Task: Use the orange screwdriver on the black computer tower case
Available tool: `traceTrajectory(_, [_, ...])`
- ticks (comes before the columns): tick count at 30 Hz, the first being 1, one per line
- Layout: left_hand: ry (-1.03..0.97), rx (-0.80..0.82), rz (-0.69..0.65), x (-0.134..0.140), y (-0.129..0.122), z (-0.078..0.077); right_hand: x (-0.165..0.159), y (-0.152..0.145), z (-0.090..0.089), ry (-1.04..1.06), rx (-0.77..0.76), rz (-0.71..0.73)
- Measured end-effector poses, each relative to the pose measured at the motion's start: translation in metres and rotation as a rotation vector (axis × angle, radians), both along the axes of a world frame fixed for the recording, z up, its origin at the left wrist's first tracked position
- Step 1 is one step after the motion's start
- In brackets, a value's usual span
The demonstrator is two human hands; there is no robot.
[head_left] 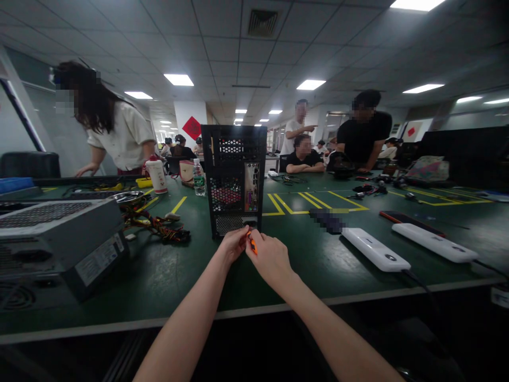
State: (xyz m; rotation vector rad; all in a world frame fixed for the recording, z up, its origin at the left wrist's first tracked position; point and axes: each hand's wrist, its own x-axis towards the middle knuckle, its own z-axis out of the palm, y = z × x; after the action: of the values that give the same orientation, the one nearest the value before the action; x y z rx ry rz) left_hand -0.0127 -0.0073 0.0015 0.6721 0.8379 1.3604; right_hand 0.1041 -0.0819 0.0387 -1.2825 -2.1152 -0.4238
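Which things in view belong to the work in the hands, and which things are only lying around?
Seemingly in the work:
orange tool, in the right hand
computer case, beyond the left hand

Seemingly lying around:
power supplies
bundle of cables
water bottle
white flask

Seen through a single camera worn on the head, from behind the near edge of a green worktop (167, 278). Facing forward and a little down, low over the surface, with a wide view bending at the borders, from ceiling (222, 48) to below the front edge. Nearest to the bare forearms (186, 323) at the bottom; then, close ahead, looking almost squarely at a computer case (234, 183), and past it to people (304, 161) farther back.
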Motion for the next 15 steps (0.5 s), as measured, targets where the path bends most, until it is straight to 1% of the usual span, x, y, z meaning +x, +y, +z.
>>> traceTrajectory(2, [-0.001, -0.019, -0.013, 0.0003, 0.0005, 0.0002, 0.0001, -0.0021, 0.0016, 0.027, -0.042, -0.009])
traceTrajectory(4, [-0.007, -0.038, -0.039, 0.0001, 0.0030, -0.0012, 0.0014, -0.0051, 0.0031, 0.024, -0.052, 0.016])
traceTrajectory(9, [-0.028, -0.042, -0.031, -0.0006, 0.0092, -0.0056, 0.0048, -0.0075, 0.0028, -0.086, 0.032, 0.124])
traceTrajectory(11, [-0.035, -0.048, -0.051, -0.0008, 0.0085, -0.0056, 0.0041, -0.0051, 0.0006, -0.096, 0.038, 0.099])
traceTrajectory(15, [-0.074, -0.036, -0.096, -0.0024, 0.0064, -0.0053, 0.0005, -0.0029, -0.0026, -0.051, 0.023, -0.023])
